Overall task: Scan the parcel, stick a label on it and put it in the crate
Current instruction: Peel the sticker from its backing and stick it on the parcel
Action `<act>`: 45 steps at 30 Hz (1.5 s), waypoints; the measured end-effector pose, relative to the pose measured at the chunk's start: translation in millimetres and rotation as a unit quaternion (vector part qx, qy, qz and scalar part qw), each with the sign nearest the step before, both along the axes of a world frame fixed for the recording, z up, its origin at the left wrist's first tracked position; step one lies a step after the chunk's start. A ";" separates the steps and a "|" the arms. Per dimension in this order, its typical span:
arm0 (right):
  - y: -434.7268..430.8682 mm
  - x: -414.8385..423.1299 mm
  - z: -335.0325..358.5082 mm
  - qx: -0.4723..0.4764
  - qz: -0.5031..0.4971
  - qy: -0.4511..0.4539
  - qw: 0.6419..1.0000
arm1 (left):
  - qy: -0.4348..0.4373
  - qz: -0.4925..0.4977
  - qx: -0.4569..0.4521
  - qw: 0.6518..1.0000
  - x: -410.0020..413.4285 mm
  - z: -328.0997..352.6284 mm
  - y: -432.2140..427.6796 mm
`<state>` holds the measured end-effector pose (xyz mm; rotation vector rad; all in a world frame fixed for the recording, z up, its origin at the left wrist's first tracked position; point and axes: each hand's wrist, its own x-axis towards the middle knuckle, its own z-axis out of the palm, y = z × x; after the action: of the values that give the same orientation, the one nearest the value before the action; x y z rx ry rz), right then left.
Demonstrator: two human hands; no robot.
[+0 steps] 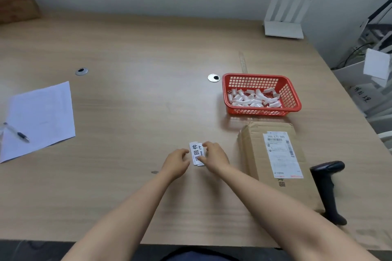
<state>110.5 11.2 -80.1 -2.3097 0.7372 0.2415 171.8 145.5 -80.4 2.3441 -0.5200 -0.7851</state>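
Observation:
A brown cardboard parcel [256,154] with a white shipping label [282,154] lies flat on the table at the right. A small stack of white labels with black print [196,152] sits on the table in front of me. My right hand [214,155] pinches the stack's right edge, fingers on top of it. My left hand [177,162] touches the stack's left edge with curled fingers. A black handheld scanner [327,188] lies to the right of the parcel. No crate is in view.
A red plastic basket [293,99] with several white backing strips stands behind the parcel. A white sheet of paper [44,116] with a pen [17,132] lies at the left. Two cable grommets [213,78] are set in the table. A white router [284,25] stands at the back right.

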 end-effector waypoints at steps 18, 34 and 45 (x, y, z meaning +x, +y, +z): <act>-5.9 57.2 -1.3 -0.126 0.249 0.109 0.954 | 0.002 -0.035 -0.006 0.999 12.4 -10.3 11.0; -15.5 34.7 28.2 -0.022 0.002 -0.057 0.998 | 0.128 0.087 -0.075 0.985 15.6 3.5 2.0; -24.8 -18.4 83.6 -0.007 -0.119 -0.210 0.970 | 0.215 0.046 -0.246 0.944 -2.3 71.0 -26.9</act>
<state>92.0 -13.7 3.6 -2.1539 0.7823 -0.3535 169.5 118.5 -9.5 1.6642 -0.3587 -0.9616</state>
